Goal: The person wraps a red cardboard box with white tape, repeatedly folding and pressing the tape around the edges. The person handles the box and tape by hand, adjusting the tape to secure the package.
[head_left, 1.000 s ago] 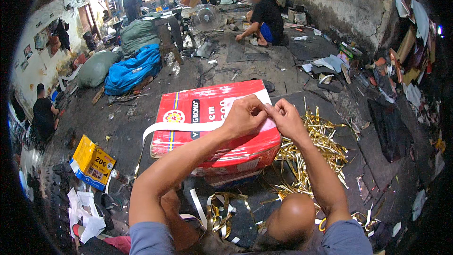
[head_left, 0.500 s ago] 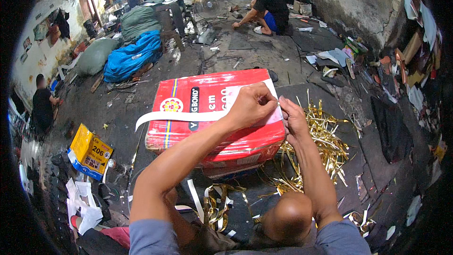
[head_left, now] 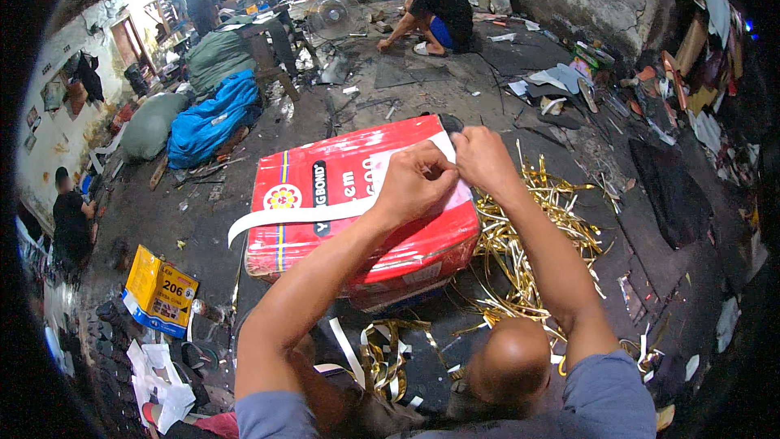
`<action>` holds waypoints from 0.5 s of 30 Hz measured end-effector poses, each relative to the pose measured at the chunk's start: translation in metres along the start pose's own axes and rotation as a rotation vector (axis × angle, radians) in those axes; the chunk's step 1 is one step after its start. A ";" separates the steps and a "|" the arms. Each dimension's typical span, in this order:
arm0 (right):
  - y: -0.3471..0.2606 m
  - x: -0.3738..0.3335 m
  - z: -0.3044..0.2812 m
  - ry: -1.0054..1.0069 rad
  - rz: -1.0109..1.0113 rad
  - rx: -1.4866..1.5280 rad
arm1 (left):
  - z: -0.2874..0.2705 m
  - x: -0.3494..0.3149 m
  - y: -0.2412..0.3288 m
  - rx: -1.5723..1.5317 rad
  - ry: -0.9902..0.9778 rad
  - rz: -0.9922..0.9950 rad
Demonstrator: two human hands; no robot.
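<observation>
A big red box (head_left: 349, 219) with printed sides stands on the dark floor in front of me. A long white strip (head_left: 284, 215) lies across its top, its free end hanging off the left side. My left hand (head_left: 414, 183) pinches the strip on the box top near the right end. My right hand (head_left: 483, 158) holds the strip's far end at the box's right corner, its fingers touching those of the left hand. My knee (head_left: 508, 358) shows below the box.
Shiny gold strips (head_left: 536, 244) lie heaped right of the box, more gold and white ribbon (head_left: 382, 358) by my legs. A yellow carton (head_left: 160, 289) sits at left. A blue bundle (head_left: 211, 118) and sacks lie beyond. One person crouches at the back (head_left: 435, 4), another sits at far left (head_left: 71, 223).
Both hands stay on the strip at the box's right end and have drawn closer together. The strip now lies flatter across the top. My view has shifted slightly.
</observation>
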State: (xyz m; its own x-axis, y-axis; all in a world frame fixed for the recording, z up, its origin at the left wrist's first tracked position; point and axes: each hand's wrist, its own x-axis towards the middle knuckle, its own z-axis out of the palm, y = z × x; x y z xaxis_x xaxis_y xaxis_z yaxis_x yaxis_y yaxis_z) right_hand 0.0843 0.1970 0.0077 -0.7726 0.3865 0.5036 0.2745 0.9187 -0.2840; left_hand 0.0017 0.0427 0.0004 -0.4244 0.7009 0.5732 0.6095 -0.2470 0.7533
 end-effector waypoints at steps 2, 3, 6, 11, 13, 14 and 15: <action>0.003 -0.006 0.005 -0.033 0.048 0.210 | -0.004 0.000 -0.002 -0.003 -0.001 -0.007; 0.006 -0.006 0.008 -0.062 0.114 0.284 | -0.003 0.000 0.001 0.013 -0.003 -0.004; 0.009 -0.015 0.020 -0.011 0.303 0.514 | -0.004 0.001 0.003 0.047 0.000 -0.006; 0.032 -0.040 0.062 0.046 0.343 0.594 | -0.001 0.001 0.001 0.028 0.010 -0.033; 0.044 -0.052 0.085 0.077 0.365 0.602 | 0.000 0.000 0.005 0.061 0.004 -0.035; 0.051 -0.059 0.097 0.062 0.340 0.590 | 0.000 0.000 0.004 0.054 0.009 -0.026; 0.056 -0.067 0.110 0.046 0.318 0.580 | -0.001 -0.001 0.000 0.048 0.012 -0.019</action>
State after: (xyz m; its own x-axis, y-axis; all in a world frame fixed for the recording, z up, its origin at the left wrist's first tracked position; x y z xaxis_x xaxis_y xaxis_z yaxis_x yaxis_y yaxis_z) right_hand 0.0888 0.2134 -0.1317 -0.6761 0.6465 0.3535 0.1224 0.5717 -0.8113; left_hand 0.0011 0.0414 0.0000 -0.4442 0.6968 0.5632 0.6326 -0.2011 0.7479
